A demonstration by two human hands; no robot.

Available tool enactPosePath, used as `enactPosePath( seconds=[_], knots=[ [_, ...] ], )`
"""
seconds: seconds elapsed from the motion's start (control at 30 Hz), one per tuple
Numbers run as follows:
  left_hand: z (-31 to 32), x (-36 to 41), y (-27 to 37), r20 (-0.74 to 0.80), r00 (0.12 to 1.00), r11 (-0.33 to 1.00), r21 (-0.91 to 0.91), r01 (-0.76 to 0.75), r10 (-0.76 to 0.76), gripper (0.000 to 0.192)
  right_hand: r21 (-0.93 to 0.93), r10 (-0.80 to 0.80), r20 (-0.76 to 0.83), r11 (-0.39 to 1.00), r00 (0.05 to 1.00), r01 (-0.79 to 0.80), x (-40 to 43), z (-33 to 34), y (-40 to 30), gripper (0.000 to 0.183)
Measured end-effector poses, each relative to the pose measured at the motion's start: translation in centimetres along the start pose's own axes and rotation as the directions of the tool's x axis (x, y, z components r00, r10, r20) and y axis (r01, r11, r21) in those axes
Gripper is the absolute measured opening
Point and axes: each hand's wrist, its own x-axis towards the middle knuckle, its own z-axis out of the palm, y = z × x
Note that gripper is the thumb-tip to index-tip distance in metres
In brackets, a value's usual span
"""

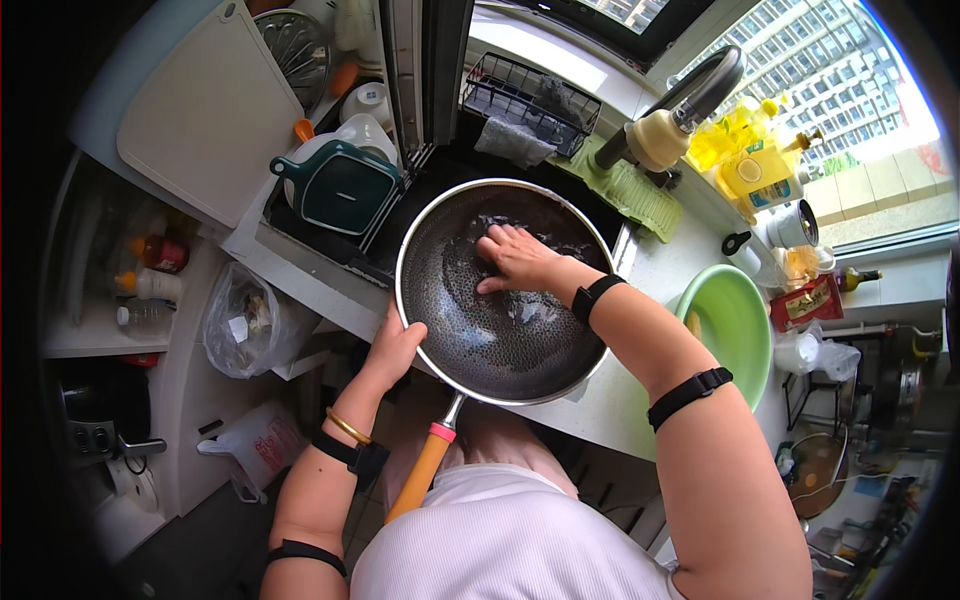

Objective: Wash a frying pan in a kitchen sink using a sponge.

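A large wok (480, 352) with a honeycomb-textured inside and an orange handle is held over the edge of the dark sink (450, 161), its handle pointing towards my body. My left hand (396, 346) grips the wok's rim at the lower left, thumb over the edge. Inside the wok, my right hand (517, 259) lies with fingers spread near the wet, shiny inner surface; its fingertips touch what looks like water. Nothing shows between its fingers, though the underside of the palm is hidden. The black faucet (705, 82) stands beyond the wok to the right.
Right of the wok is a light green basin (731, 330). A wire basket (525, 97) with a grey cloth (516, 142) and a green sink mat (630, 191) are behind it. Left are a dark green square dish (346, 187), a white cutting board (214, 112) and a plastic-lined bin (240, 322).
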Motion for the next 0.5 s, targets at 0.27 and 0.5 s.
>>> enactPosePath(
  seconds=[0.27,0.5],
  knots=[
    [0.0,0.1,0.6,0.011,0.999,0.999,-0.021,0.047,-0.047,0.063,-0.244,-0.276,-0.134,0.94,0.952,0.238,2.5,-2.5,0.9,0.069],
    [0.7,0.2,0.4,0.021,1.0,0.997,-0.077,0.019,-0.018,0.062,-0.281,0.069,0.182,0.959,0.981,-0.015,-10.9,-1.0,3.3,0.073]
  ],
)
